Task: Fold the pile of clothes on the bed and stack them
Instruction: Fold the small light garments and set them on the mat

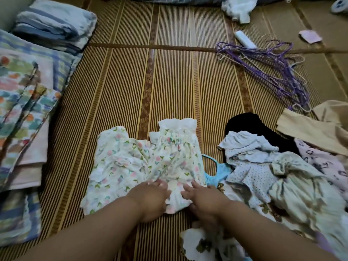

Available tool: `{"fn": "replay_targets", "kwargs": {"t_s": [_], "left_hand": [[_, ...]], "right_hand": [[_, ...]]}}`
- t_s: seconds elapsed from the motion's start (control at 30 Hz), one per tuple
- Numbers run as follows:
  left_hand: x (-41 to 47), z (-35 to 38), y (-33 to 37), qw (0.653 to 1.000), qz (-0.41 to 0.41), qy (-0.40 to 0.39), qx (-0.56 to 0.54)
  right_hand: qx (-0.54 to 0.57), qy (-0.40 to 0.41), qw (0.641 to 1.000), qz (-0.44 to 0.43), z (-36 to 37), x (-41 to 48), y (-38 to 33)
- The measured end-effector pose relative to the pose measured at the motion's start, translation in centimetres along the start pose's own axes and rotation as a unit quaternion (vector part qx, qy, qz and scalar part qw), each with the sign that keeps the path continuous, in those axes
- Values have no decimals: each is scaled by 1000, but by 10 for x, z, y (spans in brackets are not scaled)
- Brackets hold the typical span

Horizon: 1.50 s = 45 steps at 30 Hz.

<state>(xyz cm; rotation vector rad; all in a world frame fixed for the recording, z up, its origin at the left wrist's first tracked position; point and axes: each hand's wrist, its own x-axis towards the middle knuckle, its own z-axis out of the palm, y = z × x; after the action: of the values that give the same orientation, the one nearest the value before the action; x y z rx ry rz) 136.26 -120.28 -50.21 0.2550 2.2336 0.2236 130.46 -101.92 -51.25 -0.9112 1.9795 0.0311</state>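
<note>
A small white garment with a pastel flower print point(143, 162) lies spread on the striped straw mat point(131, 81) in front of me. My left hand point(150, 198) and my right hand point(201, 198) both rest on its near edge, fingers curled into the cloth. To the right lies an unfolded pile of clothes point(273, 176): a dotted pale top, a light blue strappy piece point(216, 172), a black item point(250, 127), a pink patterned piece point(323, 162) and a beige garment point(316, 129). A bear-print cloth point(211, 243) lies under my right forearm.
Folded bedding with a floral cover point(24, 102) and a stack of blue striped towels point(54, 23) line the left side. A tangle of purple hangers point(273, 68), a white roll point(244, 39) and a white bag point(239, 8) lie at the far right.
</note>
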Motion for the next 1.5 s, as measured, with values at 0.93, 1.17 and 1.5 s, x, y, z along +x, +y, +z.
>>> {"fn": "replay_targets", "kwargs": {"t_s": [0.93, 1.17, 1.5], "left_hand": [[87, -13, -28, 975, -92, 196, 46], [64, -55, -29, 951, -109, 254, -137], [-45, -93, -18, 862, 45, 350, -365]], "right_hand": [[263, 304, 889, 218, -50, 83, 34], [308, 298, 895, 124, -87, 57, 27], [300, 227, 922, -87, -161, -45, -26]]}}
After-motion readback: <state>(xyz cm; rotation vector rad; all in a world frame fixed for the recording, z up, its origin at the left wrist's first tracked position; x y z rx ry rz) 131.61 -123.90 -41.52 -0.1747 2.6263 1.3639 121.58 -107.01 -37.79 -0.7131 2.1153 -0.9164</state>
